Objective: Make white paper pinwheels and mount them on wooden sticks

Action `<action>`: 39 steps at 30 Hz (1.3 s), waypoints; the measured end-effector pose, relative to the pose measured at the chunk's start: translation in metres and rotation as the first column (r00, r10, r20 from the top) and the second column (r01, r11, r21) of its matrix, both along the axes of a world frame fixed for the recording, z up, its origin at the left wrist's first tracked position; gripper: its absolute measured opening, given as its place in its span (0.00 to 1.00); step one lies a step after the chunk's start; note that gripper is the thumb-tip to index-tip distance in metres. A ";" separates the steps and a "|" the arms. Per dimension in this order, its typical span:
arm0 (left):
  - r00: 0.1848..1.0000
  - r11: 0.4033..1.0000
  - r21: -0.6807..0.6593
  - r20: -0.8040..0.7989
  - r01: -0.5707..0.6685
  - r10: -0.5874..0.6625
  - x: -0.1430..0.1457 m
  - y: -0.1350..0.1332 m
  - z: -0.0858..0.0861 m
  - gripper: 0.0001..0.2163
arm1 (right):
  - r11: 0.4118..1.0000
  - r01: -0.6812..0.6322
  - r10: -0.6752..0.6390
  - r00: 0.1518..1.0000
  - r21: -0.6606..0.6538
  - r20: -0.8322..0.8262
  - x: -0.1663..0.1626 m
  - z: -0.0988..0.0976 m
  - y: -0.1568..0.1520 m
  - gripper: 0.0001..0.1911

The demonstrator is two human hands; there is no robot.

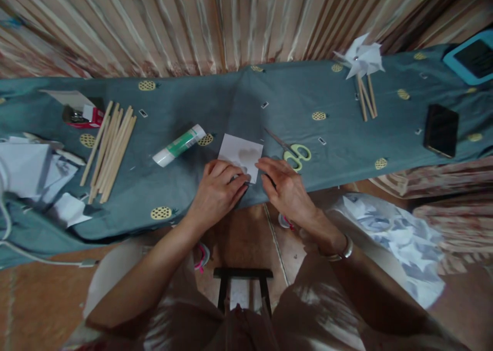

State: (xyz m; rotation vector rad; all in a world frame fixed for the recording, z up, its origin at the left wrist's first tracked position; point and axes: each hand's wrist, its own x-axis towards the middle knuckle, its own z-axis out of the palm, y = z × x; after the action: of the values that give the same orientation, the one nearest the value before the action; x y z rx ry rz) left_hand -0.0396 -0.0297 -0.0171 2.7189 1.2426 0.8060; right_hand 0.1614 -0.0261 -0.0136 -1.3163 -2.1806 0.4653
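Observation:
A square of white paper [239, 148] lies near the front edge of the cloth-covered table, between both hands. My left hand [221, 184] is closed at its near left side, with thumb and forefinger pinched on the paper's near edge. A small dark bit shows by those fingertips, too small to name. My right hand [287, 187] rests its fingertips at the paper's right edge, thumb and forefinger apart. Beyond the right hand lie green-handled scissors [296, 156], blades pointing away to the left. A green and white glue stick [179, 145] lies left of the paper.
Several wooden sticks [111, 156] lie at the left, beside an opened red box [82, 116] and stacked paper [25, 169]. Finished pinwheels [362, 58], a phone [441, 130] and a blue-framed device [472, 58] are at the right. A bag of white paper pieces [396, 243] stands below.

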 end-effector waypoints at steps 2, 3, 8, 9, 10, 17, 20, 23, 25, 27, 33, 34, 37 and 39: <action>1.000 1.000 0.006 -0.007 0.002 -0.002 0.002 0.002 -0.001 0.06 | 1.000 -0.006 0.006 1.000 -0.005 0.003 0.000 0.000 0.000 0.17; 1.000 1.000 0.012 -0.013 0.002 -0.002 0.002 0.003 -0.001 0.06 | 1.000 -0.004 0.004 1.000 -0.009 -0.001 0.000 0.001 0.000 0.17; 0.998 0.997 0.083 -0.058 0.010 -0.005 0.005 0.006 -0.001 0.07 | 1.000 0.015 -0.015 1.000 -0.010 -0.012 0.000 0.002 0.002 0.16; 0.998 0.995 0.097 -0.065 0.013 -0.007 0.005 0.006 -0.001 0.07 | 1.000 0.014 -0.014 1.000 -0.009 -0.013 0.000 0.002 0.002 0.16; 0.997 0.994 0.106 -0.071 0.016 -0.009 0.005 0.005 -0.001 0.07 | 1.000 0.014 -0.014 1.000 -0.007 -0.016 0.001 0.001 0.002 0.15; 0.996 0.995 0.097 -0.093 0.019 -0.010 0.006 0.006 -0.003 0.08 | 1.000 -0.002 0.002 0.999 -0.016 -0.039 0.003 0.000 0.001 0.16; 0.997 0.996 0.095 -0.074 0.002 0.005 0.006 0.008 -0.003 0.08 | 1.000 0.000 -0.001 0.999 -0.016 -0.048 0.002 0.000 0.001 0.17; 1.000 0.999 0.051 -0.024 -0.003 0.004 0.004 0.007 -0.003 0.07 | 1.000 -0.007 0.006 0.998 -0.018 -0.056 0.001 0.001 0.001 0.16; 1.000 1.000 0.025 0.007 -0.003 0.003 0.001 0.005 -0.002 0.06 | 0.999 -0.024 0.023 0.998 -0.026 -0.052 0.001 0.002 0.000 0.14; 0.999 1.000 0.005 0.042 -0.001 0.001 -0.002 0.002 0.000 0.06 | 0.998 -0.056 0.055 0.997 -0.027 -0.045 0.001 0.003 -0.001 0.13; 0.988 1.000 -0.020 0.152 -0.001 0.004 -0.012 -0.008 0.006 0.04 | 0.988 -0.156 0.156 0.988 -0.020 -0.019 0.000 0.005 -0.008 0.19; 0.988 1.000 -0.015 0.156 0.004 -0.001 -0.013 -0.009 0.007 0.04 | 0.986 -0.164 0.164 0.986 -0.022 -0.011 -0.001 0.005 -0.009 0.19; 0.990 1.000 -0.015 0.141 0.024 -0.022 -0.015 -0.015 0.009 0.04 | 0.982 -0.187 0.187 0.982 -0.006 0.013 -0.003 0.005 -0.012 0.15; 0.992 0.999 -0.018 0.123 0.035 -0.032 -0.016 -0.019 0.009 0.04 | 0.978 -0.207 0.207 0.978 0.015 0.018 -0.004 0.006 -0.014 0.10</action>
State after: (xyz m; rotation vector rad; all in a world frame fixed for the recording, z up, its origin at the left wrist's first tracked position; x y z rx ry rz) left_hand -0.0560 -0.0486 -0.0083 2.6221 1.1704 0.9361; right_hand 0.1574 -0.0404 -0.0075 -1.0920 -2.3421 0.5159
